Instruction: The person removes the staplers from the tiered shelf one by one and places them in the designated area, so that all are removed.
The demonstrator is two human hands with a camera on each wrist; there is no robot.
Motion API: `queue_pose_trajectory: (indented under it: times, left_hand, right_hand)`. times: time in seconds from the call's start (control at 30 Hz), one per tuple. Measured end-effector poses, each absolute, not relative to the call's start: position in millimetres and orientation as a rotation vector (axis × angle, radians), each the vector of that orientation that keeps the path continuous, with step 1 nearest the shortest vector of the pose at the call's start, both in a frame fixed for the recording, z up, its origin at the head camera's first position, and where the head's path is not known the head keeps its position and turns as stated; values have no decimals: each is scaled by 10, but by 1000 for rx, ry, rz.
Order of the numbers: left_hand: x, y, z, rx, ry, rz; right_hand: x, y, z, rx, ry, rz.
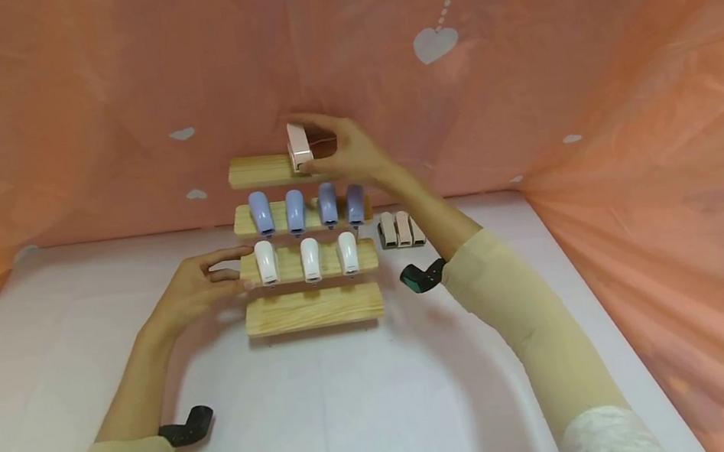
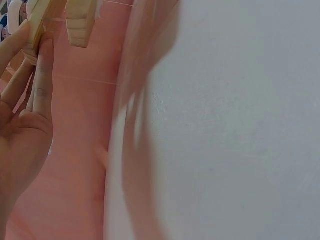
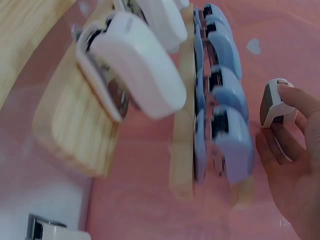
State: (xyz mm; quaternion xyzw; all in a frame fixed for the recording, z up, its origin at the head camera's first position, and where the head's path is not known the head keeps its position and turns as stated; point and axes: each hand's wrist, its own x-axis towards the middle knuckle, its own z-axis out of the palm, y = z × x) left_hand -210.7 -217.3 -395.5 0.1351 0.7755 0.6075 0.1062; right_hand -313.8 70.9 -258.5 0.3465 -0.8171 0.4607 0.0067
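My right hand (image 1: 351,146) holds a small pale pink stapler (image 1: 298,146) at the top wooden shelf (image 1: 257,171), right of its middle. The right wrist view shows the thumb on one side of this stapler (image 3: 274,102), fingers on the other, and a grey base. My left hand (image 1: 194,292) pinches the left end of a lower shelf (image 1: 287,265) between thumb and fingers. Three white staplers (image 1: 310,260) stand in a row on that shelf. Above them, several blue staplers (image 1: 294,211) line the shelf just under the top one.
The lowest shelf (image 1: 314,310) bears nothing. Right of the rack, three beige and pink staplers (image 1: 402,228) sit side by side on the white table (image 1: 360,411). An orange-pink curtain (image 1: 105,77) with white hearts hangs close behind and along the sides.
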Motion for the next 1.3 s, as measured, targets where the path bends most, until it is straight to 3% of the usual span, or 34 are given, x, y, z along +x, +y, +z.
queue_pose_trajectory:
  times: [0.2,0.4,1.3]
  left_hand:
    - [-2098,-2179,-3959,418,2285,1796]
    - [-2113,-2170,-3969,417,2299,1781]
    - [-2056,-2122,-3965,398,2314,1717]
  right_hand:
    - [-3038,891,-2502,1025,-2594,1457]
    - [-3180,1158,-2651,949,-2560,1609]
    - [-3060,2083,-2974,682,-2501,1644]
